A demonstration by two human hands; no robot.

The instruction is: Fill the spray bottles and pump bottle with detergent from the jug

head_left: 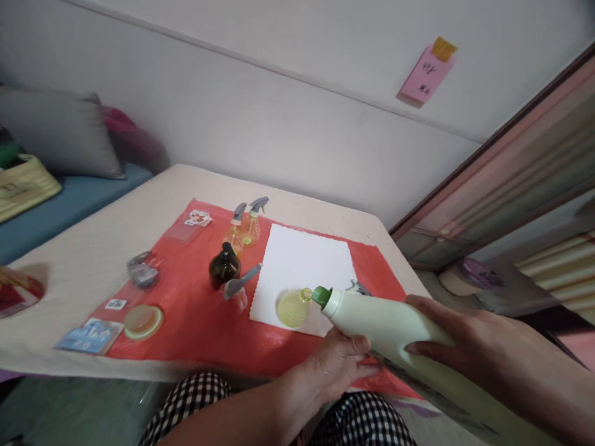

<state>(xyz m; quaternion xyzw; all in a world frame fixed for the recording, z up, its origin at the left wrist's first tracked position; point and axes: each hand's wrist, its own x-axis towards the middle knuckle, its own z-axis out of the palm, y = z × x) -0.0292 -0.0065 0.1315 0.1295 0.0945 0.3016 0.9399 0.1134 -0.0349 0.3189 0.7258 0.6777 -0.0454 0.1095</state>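
A large pale green detergent bottle (381, 319) lies tilted in both hands, its green spout (321, 297) at the mouth of a yellow see-through spray bottle (294, 309) that has no spray head on. My right hand (449, 331) is wrapped round the big bottle's handle. From below, my left hand (335, 364) grips it near the neck, with some fingers hidden beneath. A grey trigger spray head (359, 287) shows partly behind the detergent bottle. The yellow bottle stands on a white scalloped sheet (309, 248).
Left of the sheet, on a red cloth (186, 322), stand a dark bottle (224, 267), a pinkish bottle with a grey trigger (238, 296) and clear spray bottles (252, 226). A round lidded container (143, 322) and a blue packet (90, 336) lie farther left.
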